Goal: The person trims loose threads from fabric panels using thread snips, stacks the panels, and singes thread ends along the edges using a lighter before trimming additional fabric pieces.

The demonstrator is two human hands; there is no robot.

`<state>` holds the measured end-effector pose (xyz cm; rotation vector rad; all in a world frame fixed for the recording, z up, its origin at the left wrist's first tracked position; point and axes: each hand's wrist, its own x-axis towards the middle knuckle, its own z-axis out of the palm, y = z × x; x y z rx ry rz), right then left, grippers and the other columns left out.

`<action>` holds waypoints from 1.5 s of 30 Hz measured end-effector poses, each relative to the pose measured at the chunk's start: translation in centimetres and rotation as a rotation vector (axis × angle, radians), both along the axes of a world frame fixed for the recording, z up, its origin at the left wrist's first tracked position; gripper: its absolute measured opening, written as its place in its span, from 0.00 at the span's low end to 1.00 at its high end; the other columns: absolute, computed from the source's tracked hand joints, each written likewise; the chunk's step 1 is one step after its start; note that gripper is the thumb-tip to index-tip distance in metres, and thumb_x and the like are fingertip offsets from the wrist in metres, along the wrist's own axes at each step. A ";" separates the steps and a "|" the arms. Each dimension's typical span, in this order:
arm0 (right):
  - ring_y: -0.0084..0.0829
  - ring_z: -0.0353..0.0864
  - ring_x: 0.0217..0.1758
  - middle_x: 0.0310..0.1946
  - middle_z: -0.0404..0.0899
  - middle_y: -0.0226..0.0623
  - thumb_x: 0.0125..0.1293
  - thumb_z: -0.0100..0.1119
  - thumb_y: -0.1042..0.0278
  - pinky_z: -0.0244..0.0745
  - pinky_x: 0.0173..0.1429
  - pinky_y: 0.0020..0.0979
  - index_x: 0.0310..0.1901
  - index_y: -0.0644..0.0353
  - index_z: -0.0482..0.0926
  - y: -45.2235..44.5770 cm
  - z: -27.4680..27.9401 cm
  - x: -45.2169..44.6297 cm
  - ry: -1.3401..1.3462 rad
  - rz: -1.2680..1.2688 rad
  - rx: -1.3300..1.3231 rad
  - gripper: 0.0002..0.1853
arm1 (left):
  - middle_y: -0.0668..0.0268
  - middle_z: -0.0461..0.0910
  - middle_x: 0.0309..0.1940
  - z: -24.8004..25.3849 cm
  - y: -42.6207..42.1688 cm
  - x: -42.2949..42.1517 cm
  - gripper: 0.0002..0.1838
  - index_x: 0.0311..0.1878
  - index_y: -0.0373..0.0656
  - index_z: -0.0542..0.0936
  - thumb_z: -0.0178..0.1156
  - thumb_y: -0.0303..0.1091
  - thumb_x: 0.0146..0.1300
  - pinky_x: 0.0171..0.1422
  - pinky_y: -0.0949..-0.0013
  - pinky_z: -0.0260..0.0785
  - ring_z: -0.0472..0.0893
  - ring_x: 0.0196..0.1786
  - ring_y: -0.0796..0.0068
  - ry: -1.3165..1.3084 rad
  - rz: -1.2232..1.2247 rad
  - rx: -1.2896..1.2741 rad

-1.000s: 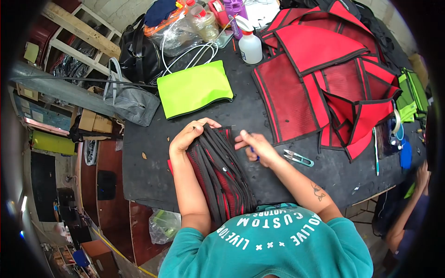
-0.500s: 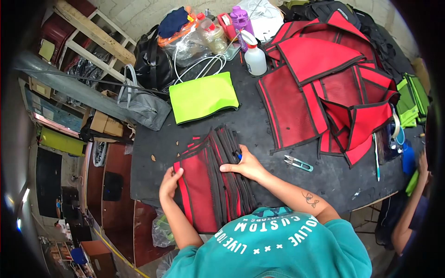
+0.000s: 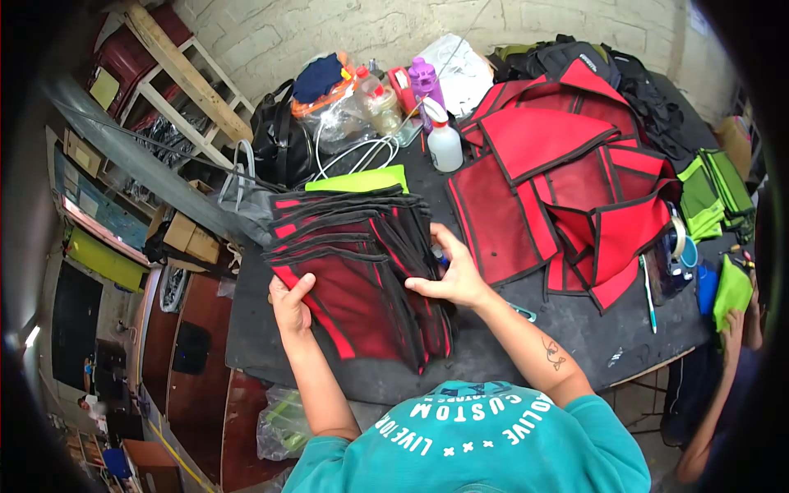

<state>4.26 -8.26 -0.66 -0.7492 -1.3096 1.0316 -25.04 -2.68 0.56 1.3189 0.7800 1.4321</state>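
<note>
Red stack (image 3: 339, 292), lime pouch (image 3: 357, 179) mostly hidden

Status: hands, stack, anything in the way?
Left hand and right hand gripping opposite sides of red mesh stack. Stack's black-edged pieces fanned unevenly. Green pouch partly hidden behind it; nothing visibly blocking either hand.

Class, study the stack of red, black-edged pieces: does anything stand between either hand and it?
Nothing visible does: the left hand and right hand hold the stack from opposite sides. A small blue item at the right hand appears to leave its grip unblocked.
</note>
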 end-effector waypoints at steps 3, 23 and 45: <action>0.32 0.68 0.61 0.56 0.72 0.42 0.40 0.78 0.62 0.58 0.68 0.33 0.61 0.68 0.63 0.4 2.0 2.1 -0.098 -0.066 0.042 0.46 | 0.63 0.77 0.53 1.8 0.6 2.8 0.34 0.60 0.38 0.69 0.67 0.24 0.47 0.63 0.63 0.66 0.76 0.55 0.65 -0.076 -0.005 0.038; 0.40 0.71 0.62 0.60 0.69 0.43 0.31 0.82 0.58 0.66 0.65 0.38 0.66 0.58 0.59 -0.2 5.5 4.4 -0.453 0.007 0.245 0.57 | 0.60 0.80 0.49 0.6 3.0 2.0 0.43 0.56 0.37 0.74 0.72 0.15 0.26 0.56 0.62 0.72 0.78 0.52 0.63 0.115 -0.381 -0.134; 0.22 0.72 0.46 0.47 0.72 0.37 0.55 0.69 0.63 0.66 0.56 0.28 0.67 0.58 0.55 -0.3 -0.7 4.6 -0.089 -0.115 -0.155 0.42 | 0.64 0.80 0.46 1.1 2.8 -12.4 0.32 0.55 0.38 0.74 0.67 0.19 0.40 0.59 0.61 0.69 0.80 0.48 0.62 -0.010 0.057 -0.198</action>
